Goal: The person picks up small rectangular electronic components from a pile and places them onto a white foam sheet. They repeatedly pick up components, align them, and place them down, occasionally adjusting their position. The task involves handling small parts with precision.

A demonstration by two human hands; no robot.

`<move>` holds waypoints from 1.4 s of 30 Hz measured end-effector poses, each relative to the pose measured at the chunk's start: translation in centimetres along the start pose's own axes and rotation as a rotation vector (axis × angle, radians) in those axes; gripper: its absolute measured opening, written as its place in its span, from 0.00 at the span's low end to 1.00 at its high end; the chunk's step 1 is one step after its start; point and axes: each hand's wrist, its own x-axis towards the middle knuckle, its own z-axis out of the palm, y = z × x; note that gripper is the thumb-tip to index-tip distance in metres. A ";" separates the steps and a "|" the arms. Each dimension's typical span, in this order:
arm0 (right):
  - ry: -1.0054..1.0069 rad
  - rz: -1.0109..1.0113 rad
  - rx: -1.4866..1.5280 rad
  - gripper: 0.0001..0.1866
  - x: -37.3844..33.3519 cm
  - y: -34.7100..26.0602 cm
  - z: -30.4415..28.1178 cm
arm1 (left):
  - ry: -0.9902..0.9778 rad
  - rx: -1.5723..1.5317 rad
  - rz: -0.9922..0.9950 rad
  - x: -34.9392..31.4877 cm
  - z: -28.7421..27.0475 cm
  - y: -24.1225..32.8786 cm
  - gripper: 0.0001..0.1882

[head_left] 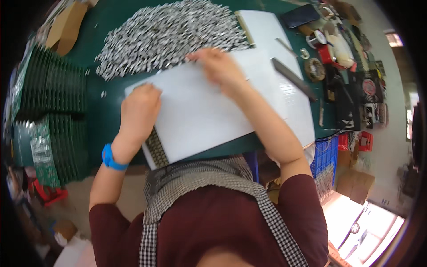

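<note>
My left hand (140,109), with a blue wristband (109,158), is closed over the left part of a white board (204,115). Its fingers are curled down, and whatever they hold is hidden beneath them. Under that hand, a dark strip with rows of small gold-coloured cells (156,149) runs along the board's left end. My right hand (218,69) reaches over the board's far edge, its fingertips at the near side of a wide heap of small silvery metal pieces (169,33). Motion smears its fingers, so their grip cannot be made out.
Racked rows of green circuit boards (51,89) stand at the left, with a cardboard box (66,26) behind. A dark flat bar (293,79) lies on white sheeting at the right. Beyond it are a tape roll (315,70), a wire spool (316,39) and a blue crate (325,155).
</note>
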 end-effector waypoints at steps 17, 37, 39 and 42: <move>-0.016 -0.439 -0.619 0.21 -11.2 0.5 2.6 | -0.313 -2.029 -0.856 -4.1 0.5 3.7 0.13; 0.107 -0.865 -0.865 0.26 -11.2 2.0 3.0 | -0.339 -1.998 -0.863 -3.5 0.6 4.6 0.19; 0.118 -0.950 -0.826 0.26 -10.8 2.9 2.9 | -0.389 -2.020 -0.860 -3.3 0.5 4.4 0.19; 0.077 -0.948 -0.862 0.26 -10.8 2.4 2.9 | -0.404 -2.052 -0.866 -3.4 0.9 4.2 0.20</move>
